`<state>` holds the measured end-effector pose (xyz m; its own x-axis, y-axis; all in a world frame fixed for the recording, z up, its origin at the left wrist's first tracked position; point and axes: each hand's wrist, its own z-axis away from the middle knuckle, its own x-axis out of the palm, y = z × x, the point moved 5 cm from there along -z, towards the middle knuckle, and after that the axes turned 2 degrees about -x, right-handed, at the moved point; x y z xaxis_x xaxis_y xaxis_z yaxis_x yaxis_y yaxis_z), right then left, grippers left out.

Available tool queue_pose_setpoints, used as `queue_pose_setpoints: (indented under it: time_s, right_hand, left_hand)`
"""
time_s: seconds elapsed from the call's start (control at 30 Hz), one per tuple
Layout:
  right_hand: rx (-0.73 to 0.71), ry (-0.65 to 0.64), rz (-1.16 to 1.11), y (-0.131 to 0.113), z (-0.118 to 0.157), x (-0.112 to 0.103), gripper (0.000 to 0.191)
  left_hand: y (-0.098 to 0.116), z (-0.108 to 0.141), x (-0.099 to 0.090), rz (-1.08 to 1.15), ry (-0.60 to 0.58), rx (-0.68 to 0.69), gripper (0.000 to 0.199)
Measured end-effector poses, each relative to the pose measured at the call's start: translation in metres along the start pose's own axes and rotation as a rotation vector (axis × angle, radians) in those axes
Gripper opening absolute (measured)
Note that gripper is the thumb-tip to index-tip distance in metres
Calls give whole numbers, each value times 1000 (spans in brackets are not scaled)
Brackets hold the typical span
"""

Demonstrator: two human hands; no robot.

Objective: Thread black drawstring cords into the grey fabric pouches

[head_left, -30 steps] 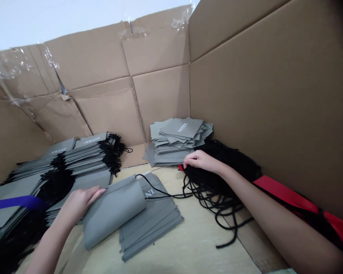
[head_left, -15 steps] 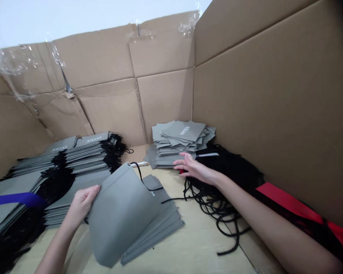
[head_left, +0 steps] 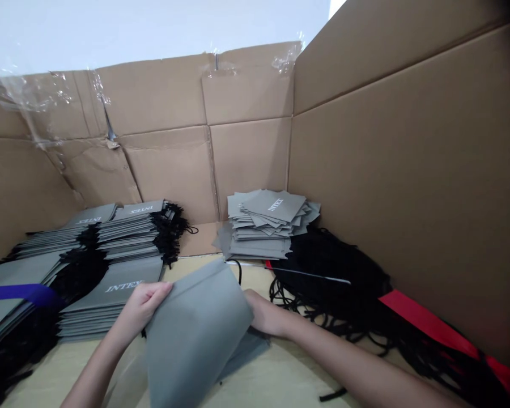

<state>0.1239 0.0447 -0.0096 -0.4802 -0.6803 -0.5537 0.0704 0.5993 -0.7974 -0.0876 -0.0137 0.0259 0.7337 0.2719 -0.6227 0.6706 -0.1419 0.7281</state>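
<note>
My left hand (head_left: 149,303) pinches the upper left edge of a grey drawstring bag (head_left: 195,334), which is lifted and tilted over the table. A black cord (head_left: 239,271) loops out of its top right corner. At the bag's right edge is my right hand (head_left: 261,314), its fingers curled and partly hidden behind the fabric; what they grip is hidden. Beneath the lifted bag, more flat grey bags (head_left: 249,351) show in part. To the right lies a heap of black cords (head_left: 331,258), with a thin pale strip (head_left: 310,274) across it.
Stacked grey bags (head_left: 130,241) with black cords stand on the left, one bundle under a blue band (head_left: 21,292). A loose pile of grey pieces (head_left: 267,221) sits at the back. Cardboard walls (head_left: 246,158) enclose the table. Red material (head_left: 429,323) lies at right.
My right hand has moved from the cord heap down and left to the bag's edge. The bag has shifted right in my left hand. The pale strip now lies lower on the heap.
</note>
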Motion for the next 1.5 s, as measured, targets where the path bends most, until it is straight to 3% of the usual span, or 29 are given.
queue_pose_setpoints:
  time_s: [0.17, 0.3, 0.43, 0.6, 0.77, 0.93, 1.03, 1.2, 1.4, 1.5]
  right_hand:
    - [-81, -123, 101, -7, 6, -1, 22]
    - [-3, -2, 283, 4, 2, 1, 21]
    - [27, 121, 409, 19, 0, -2, 15]
    - [148, 282, 475, 33, -1, -15, 37]
    - [146, 230, 510, 27, -4, -14, 18]
    - [15, 326, 483, 9, -2, -16, 17]
    - [30, 294, 329, 11, -3, -15, 21]
    - [179, 314, -68, 38, -7, -28, 26]
    - [205, 320, -49, 44, 2, -65, 27]
    - [219, 160, 41, 36, 11, -70, 32]
  left_hand:
    - [-8, -2, -34, -31, 184, -43, 37]
    - [-24, -3, -59, 30, 341, -118, 39]
    - [-45, -3, -69, 237, 435, -268, 42]
    - [-56, -2, -69, 397, 438, -351, 41]
    - [-53, -2, -55, 462, 376, -386, 42]
    - [-47, -3, -37, 557, 284, -398, 42]
    - [-44, -2, -37, 531, 312, -393, 44]
    - [-48, -1, -40, 439, 312, -393, 47]
    - [-60, -2, -40, 534, 297, -438, 41]
    - [-62, -1, -36, 502, 195, -471, 42]
